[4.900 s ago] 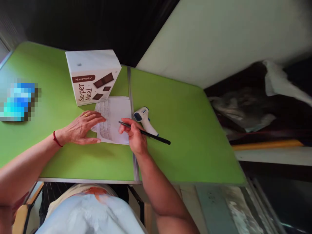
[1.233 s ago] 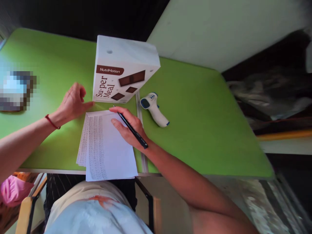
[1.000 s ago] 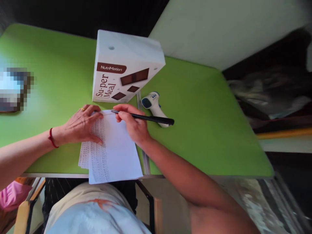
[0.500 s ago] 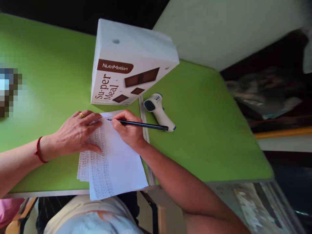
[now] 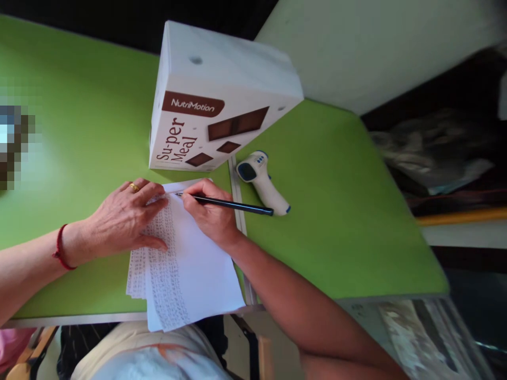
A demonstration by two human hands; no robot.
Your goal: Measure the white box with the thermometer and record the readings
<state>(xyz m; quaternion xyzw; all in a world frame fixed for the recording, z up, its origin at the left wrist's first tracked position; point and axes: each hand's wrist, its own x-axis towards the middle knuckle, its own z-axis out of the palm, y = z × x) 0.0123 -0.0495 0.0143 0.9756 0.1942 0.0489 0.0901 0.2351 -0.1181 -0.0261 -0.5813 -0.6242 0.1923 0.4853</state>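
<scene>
Overhanging the table edge [image 5: 87, 319], papers [image 5: 204, 277] under spread left hand [image 5: 122, 217], right hand [image 5: 212, 215] gripping pen [image 5: 240, 205], nib [image 5: 179, 194] perhaps touching, box [image 5: 194, 129] just beyond.

A smooth green tabletop [image 5: 336, 237] with grey metal edging [image 5: 79, 319] is crossed by a narrow grey strip [image 5: 235, 182]. A white rectangular cardboard box with brown printing [image 5: 229, 74] stands upright beyond overlapping white handwritten paper sheets [image 5: 204, 274], the upper ones overhanging the near side. A pistol-shaped white-and-blue plastic thermometer [image 5: 266, 189] lies just right of the strip; a pixelated object [image 5: 8, 145] lies far left.
</scene>
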